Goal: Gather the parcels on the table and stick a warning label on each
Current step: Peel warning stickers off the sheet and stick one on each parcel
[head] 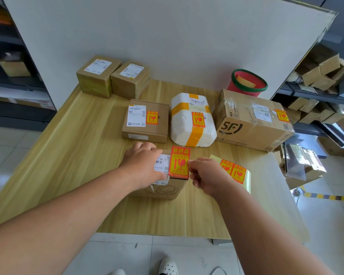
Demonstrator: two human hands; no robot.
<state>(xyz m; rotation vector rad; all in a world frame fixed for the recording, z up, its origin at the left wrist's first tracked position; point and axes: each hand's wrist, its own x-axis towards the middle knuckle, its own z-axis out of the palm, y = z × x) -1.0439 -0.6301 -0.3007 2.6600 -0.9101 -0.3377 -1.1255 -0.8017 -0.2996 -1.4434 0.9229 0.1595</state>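
Two grips: our left grip [142,161] presses flat on the box [167,188] near the counter's [87,155] front edge; our right grip [205,175] pinches the warning label [179,162] over it. Lowered unevenly, we judge, it may crease or overhang.

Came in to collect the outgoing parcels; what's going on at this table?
A person is sticking warning labels on parcels. Their left hand rests on the small cardboard box nearest them, while the right hand pinches a red-and-yellow label in its fingers at the box's top. A strip of more labels shows behind that hand. The flat box, foam box and SF carton behind already carry labels; the two far boxes show none yet.
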